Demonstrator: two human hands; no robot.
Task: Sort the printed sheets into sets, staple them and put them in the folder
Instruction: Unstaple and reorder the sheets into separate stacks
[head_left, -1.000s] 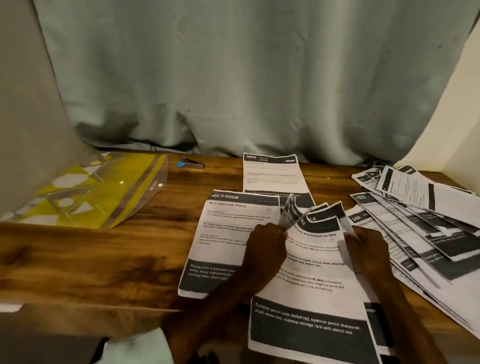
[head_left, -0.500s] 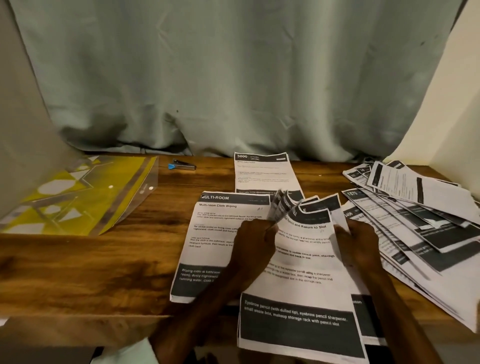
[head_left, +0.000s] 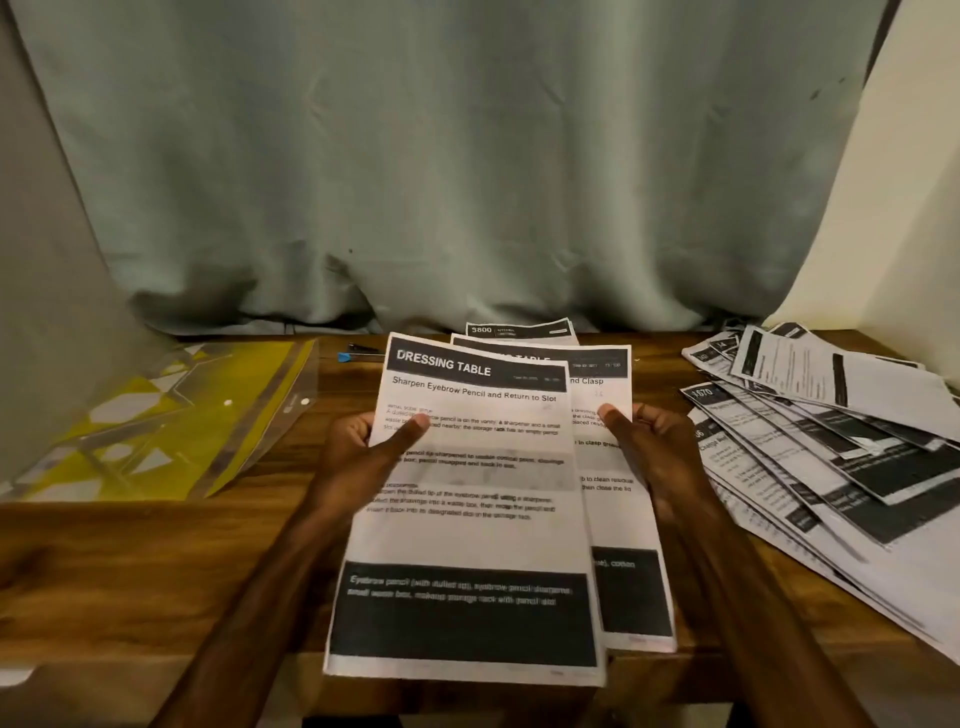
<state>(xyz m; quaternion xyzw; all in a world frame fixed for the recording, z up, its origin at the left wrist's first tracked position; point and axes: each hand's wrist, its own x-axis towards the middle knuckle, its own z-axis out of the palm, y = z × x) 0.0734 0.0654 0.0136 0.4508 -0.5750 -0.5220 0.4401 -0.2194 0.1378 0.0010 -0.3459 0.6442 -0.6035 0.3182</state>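
Held sheets (head_left: 467, 519), gripped in both hands over a wooden table (head_left: 156, 545).

Backdrop: pale green curtain (head_left: 467, 182), hanging to the table's far edge. Table right: loose pile of printed sheets (head_left: 831, 441), fanned and overlapping. Centre: the held sheets, top page headed "DRESSING TABLE", with a rear sheet (head_left: 618, 519) offset to the right behind it; their lower edges reach past the table's near edge. Table left: yellow and clear plastic folder (head_left: 156, 431), lying flat, well apart from the held sheets. Left hand (head_left: 363, 452): grips the left edge, thumb across the front page, fingers curled behind. Right hand (head_left: 649, 452): grips the right edge of the rear sheet, thumb on its face. Far centre: single sheet marked "3800" (head_left: 519, 330), flat on the table, mostly hidden. Beside the folder's far corner: small blue-and-black tool (head_left: 358, 352), too small to make out.
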